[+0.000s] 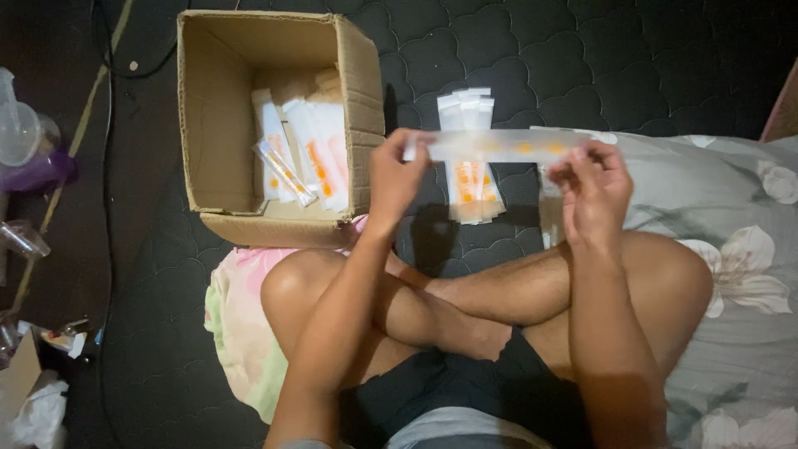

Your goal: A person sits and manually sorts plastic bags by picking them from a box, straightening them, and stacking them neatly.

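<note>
The dark quilted mattress carries an open cardboard box of packets toward its far left, a fanned pile of packets in the middle, and a floral blanket along its right edge, leaving bare quilt at the far right for moving. Above the pile, 1 long white packet with orange marks hangs level, the left hand pinching 1 end and the right hand pinching the other. It seems best kept taut and level, clear of the box's near wall.
</note>
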